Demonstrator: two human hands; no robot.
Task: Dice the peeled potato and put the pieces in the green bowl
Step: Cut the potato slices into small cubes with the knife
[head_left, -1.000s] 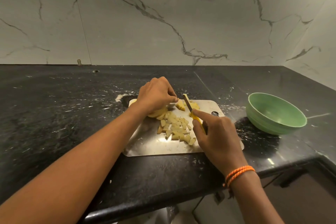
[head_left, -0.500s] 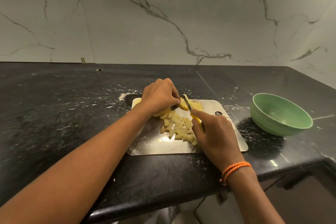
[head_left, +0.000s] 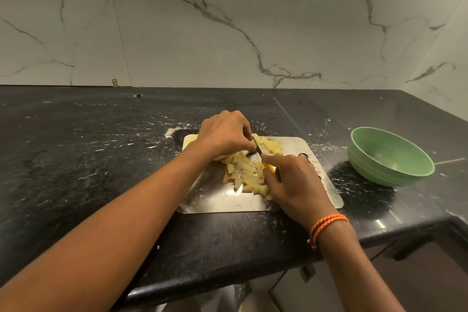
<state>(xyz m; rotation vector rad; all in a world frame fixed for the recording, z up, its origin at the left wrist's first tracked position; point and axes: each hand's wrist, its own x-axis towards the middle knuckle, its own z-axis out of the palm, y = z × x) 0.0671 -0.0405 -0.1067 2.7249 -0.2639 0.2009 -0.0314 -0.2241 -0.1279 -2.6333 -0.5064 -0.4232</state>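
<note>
The left hand [head_left: 224,135] curls over what is left of the peeled potato [head_left: 229,158] and holds it down on the shiny metal board [head_left: 220,200]. The right hand [head_left: 291,180] grips a small knife [head_left: 258,148] with a yellow handle, and one finger lies along the top of the blade. The blade sits right next to the left fingertips [head_left: 250,145].

That is the risky part. If the knife slips on the wet potato, it could nick those fingertips, because they are so close. The metal board looks smooth, so it could also slide on the bench [head_left: 101,147] when the knife pushes down.

A pile of cut pieces [head_left: 249,177] lies on the board between the two hands. A few more pieces [head_left: 271,145] lie at the far edge. The green bowl [head_left: 390,157] sits on the bench to the right, well apart from the board. It looks empty, so no pieces are in it yet.

Compared with a moment ago, the blade is lower and closer to the left hand. The pile and the bowl have not really moved.
</note>
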